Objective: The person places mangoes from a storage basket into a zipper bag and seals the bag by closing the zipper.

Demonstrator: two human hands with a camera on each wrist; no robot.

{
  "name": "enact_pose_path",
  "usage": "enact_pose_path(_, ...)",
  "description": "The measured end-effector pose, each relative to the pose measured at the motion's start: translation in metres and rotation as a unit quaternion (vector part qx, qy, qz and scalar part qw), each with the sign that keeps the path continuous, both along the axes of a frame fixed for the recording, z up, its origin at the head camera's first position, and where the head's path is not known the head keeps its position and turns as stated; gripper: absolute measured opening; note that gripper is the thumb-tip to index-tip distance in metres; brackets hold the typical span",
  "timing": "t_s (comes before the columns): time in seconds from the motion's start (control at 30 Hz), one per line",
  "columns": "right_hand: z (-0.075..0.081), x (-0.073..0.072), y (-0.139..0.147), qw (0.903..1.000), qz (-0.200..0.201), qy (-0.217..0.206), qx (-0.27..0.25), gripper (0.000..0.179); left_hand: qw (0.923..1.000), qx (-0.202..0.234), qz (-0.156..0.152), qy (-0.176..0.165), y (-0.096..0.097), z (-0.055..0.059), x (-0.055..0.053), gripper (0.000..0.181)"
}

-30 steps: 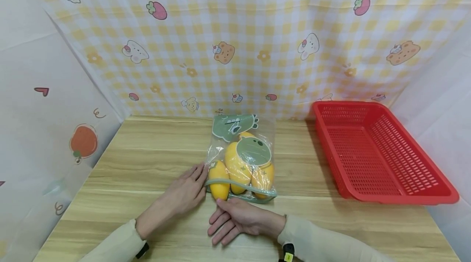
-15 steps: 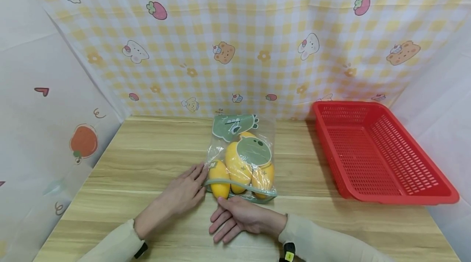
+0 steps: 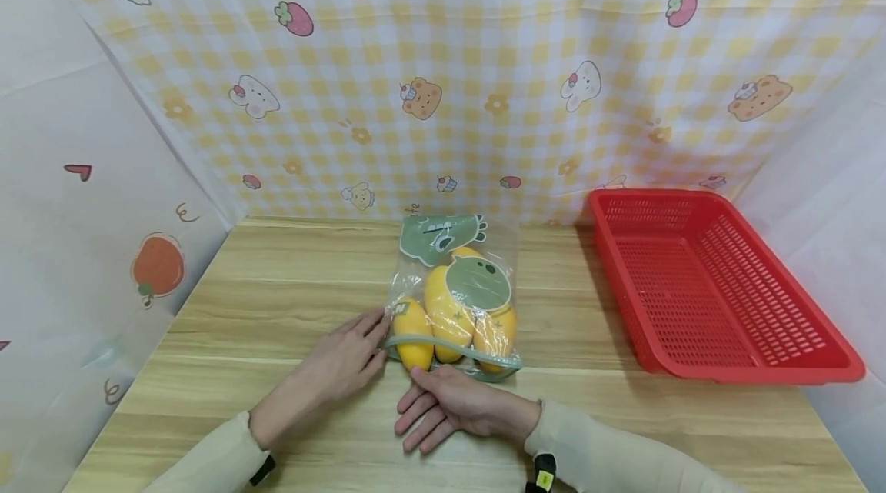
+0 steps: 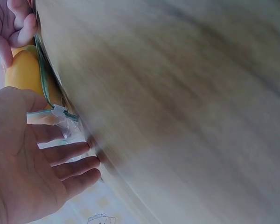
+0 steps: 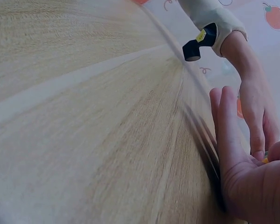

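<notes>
A clear zip bag (image 3: 408, 278) with green cartoon prints lies flat on the table, its green-edged mouth facing me. Several yellow mangoes sit inside it. The leftmost mango (image 3: 413, 331) lies in the mouth, its near end sticking out past the zip strip. My left hand (image 3: 342, 358) rests at the bag's left edge, fingers extended and touching the plastic near the white zip slider (image 4: 59, 110). With its thumb my right hand (image 3: 453, 404) presses the near end of that mango; its other fingers are spread straight over the table, holding nothing.
A red plastic basket (image 3: 623, 301) with perforated walls stands on the right of the wooden table (image 3: 277, 278). A checked cartoon curtain (image 3: 484, 31) hangs behind the table, and white printed cloth (image 3: 83, 247) borders the left side.
The leftmost mango has slid slightly forward into the bag, with my right hand's thumb following it. My left hand has stayed nearly still at the bag's edge.
</notes>
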State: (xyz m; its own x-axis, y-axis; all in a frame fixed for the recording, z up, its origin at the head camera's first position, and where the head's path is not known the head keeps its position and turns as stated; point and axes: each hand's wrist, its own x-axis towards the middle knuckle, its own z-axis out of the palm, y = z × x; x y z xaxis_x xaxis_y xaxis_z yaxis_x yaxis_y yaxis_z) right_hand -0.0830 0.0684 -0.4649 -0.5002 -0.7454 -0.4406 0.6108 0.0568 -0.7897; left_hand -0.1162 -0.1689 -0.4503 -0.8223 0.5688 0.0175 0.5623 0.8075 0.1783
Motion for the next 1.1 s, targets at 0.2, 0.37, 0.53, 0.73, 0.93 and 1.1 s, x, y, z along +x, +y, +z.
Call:
enact_pose_path(0.2, 0.0015, -0.0016, 0.0006, 1.0, 0.0, 0.007, 0.0, 0.057, 1.0, 0.002, 0.001, 0.007, -0.0007, -0.0001, -0.0006, 0.056)
enact_pose_path(0.37, 0.0023, -0.0027, 0.0003, 0.9999, -0.003, 0.011, 0.002, 0.058, 1.0, 0.003, 0.0, 0.009, -0.0012, 0.0001, -0.0001, 0.056)
enact_pose_path(0.53, 0.001, -0.0029, -0.0008, 0.9999, -0.005, 0.011, -0.003, 0.058, 1.0, -0.004, -0.002, 0.006, -0.0011, -0.0003, 0.0001, 0.056)
enact_pose_path(0.73, 0.0005, -0.0024, -0.003, 0.9999, -0.007, 0.014, -0.005, 0.058, 0.9999, -0.007, -0.005, 0.008, -0.0018, -0.0012, 0.0004, 0.057)
enact_pose_path(0.93, 0.0007, -0.0024, -0.0057, 0.9999, -0.005, 0.013, -0.005, 0.058, 1.0, -0.006, -0.003, 0.001, -0.0016, -0.0003, 0.001, 0.057)
enact_pose_path(1.1, -0.0004, -0.0037, -0.0093, 0.9999, -0.006, 0.011, -0.011, 0.059, 1.0, -0.006, 0.0, -0.004, -0.0015, -0.0003, 0.0011, 0.058)
